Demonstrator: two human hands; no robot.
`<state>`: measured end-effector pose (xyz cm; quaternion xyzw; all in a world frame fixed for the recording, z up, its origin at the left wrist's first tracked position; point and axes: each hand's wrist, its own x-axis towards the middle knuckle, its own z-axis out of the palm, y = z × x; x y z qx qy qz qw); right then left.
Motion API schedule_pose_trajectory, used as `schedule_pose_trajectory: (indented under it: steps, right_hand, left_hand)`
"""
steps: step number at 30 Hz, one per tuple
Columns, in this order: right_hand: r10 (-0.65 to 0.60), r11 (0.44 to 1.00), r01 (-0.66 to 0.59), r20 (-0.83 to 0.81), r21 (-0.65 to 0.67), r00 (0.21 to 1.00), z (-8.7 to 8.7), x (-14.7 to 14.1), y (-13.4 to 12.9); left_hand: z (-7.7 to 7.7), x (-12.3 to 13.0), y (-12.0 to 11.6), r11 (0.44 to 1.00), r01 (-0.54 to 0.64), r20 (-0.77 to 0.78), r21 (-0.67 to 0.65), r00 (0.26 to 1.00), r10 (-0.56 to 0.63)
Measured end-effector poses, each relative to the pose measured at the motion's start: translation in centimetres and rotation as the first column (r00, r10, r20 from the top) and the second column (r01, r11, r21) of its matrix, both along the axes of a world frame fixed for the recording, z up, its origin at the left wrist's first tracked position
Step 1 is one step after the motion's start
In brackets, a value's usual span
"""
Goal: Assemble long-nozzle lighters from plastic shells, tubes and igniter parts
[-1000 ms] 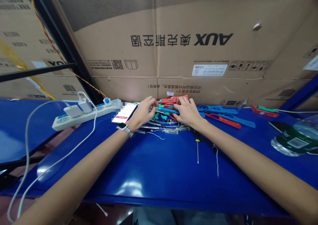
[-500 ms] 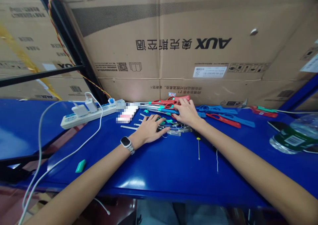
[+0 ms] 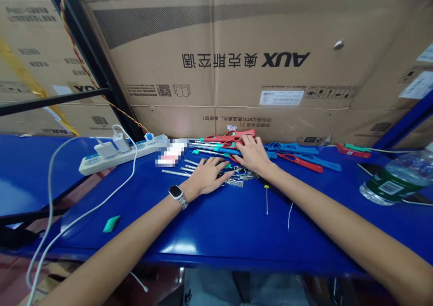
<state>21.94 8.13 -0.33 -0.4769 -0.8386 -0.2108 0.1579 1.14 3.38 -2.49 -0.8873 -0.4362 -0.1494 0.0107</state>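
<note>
My left hand (image 3: pixel 207 176), a watch on its wrist, lies palm down with fingers spread over loose metal tubes (image 3: pixel 176 173) and small parts. Clear plastic tanks (image 3: pixel 237 183) with thin white wires lie beside its thumb. My right hand (image 3: pixel 253 153) curls its fingers over a stack of long-nosed lighters (image 3: pixel 221 139) with red and blue handles, metal tubes pointing left. The palm hides part of their handles. Blue handle shells (image 3: pixel 297 148) and a red handle shell (image 3: pixel 301 162) lie to the right of that hand. A green piece (image 3: pixel 195 152) sits left of the stack.
A white power strip (image 3: pixel 111 158) with plugged chargers stands at the left, its white cables trailing forward. A water bottle (image 3: pixel 389 184) lies at the right near a phone. Tall cardboard boxes (image 3: pixel 209 85) back the blue table. A green part (image 3: pixel 111 224) lies near the front left.
My left hand has slid slightly right across the tubes and small parts. My right hand stays on the lighters. The whole view has shifted a little.
</note>
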Motion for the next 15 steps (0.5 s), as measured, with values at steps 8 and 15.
schedule_pose_trajectory:
  steps: [8,15]
  right_hand:
    - [-0.052,0.999,0.052,-0.051,0.007,0.997,-0.3,-0.7,-0.2]
    - [-0.098,0.995,0.098,-0.064,-0.011,0.993,-0.4,-1.2,-0.3]
  left_hand:
    - [0.1,-3.1,2.7,0.927,-0.371,0.098,0.052,0.926,0.365]
    - [0.3,-3.2,1.8,0.946,-0.319,0.066,0.053,0.947,0.315]
